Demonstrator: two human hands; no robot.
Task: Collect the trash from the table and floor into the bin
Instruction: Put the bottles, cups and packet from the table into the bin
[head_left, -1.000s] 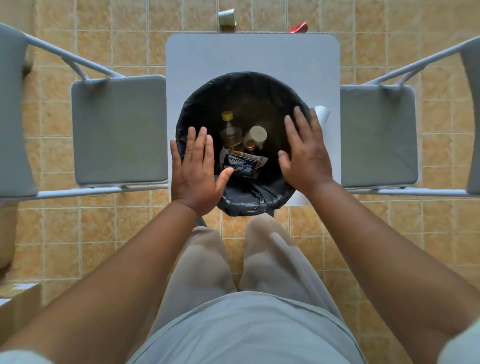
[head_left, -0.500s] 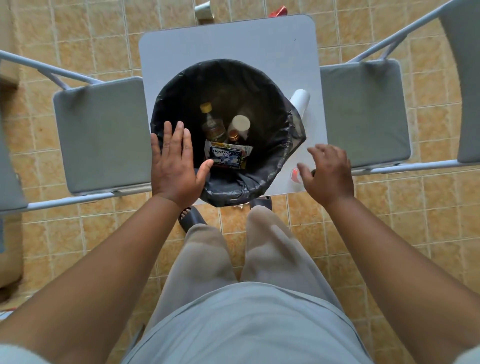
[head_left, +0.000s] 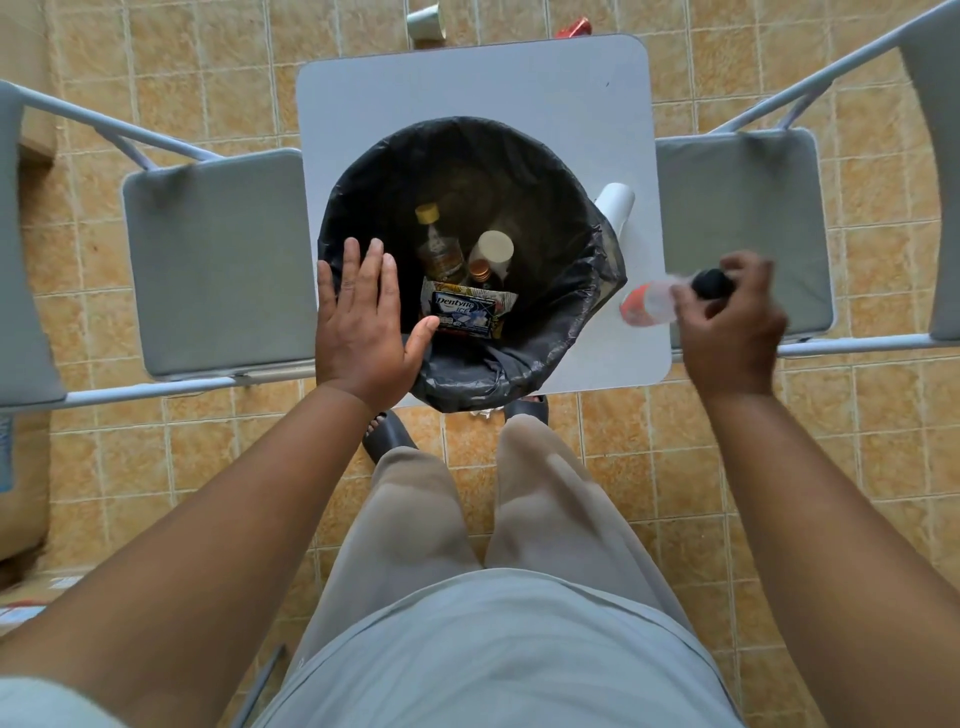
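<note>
A bin (head_left: 571, 322) lined with a black bag stands on the white table (head_left: 467, 88). Inside it lie a small glass bottle (head_left: 439, 244), a white cup (head_left: 493, 249) and a gum packet (head_left: 462, 314). My left hand (head_left: 361, 327) rests flat on the bin's left rim, fingers straight. My right hand (head_left: 727, 327) grips a clear plastic bottle (head_left: 649, 306) with a red label and a black cap, just right of the bin over the table's right edge. A white paper cup (head_left: 615, 205) lies on the table behind the bin's right side.
Grey padded chairs stand left (head_left: 218, 260) and right (head_left: 748, 218) of the table. On the tiled floor beyond the table are a silvery cup (head_left: 426, 21) and a red wrapper (head_left: 574, 26). A scrap of paper (head_left: 483, 414) lies by my feet. Cardboard boxes (head_left: 21, 499) sit at far left.
My right hand left the bin's rim, moved right and took hold of the plastic bottle at the table's edge. My left hand stayed on the rim.
</note>
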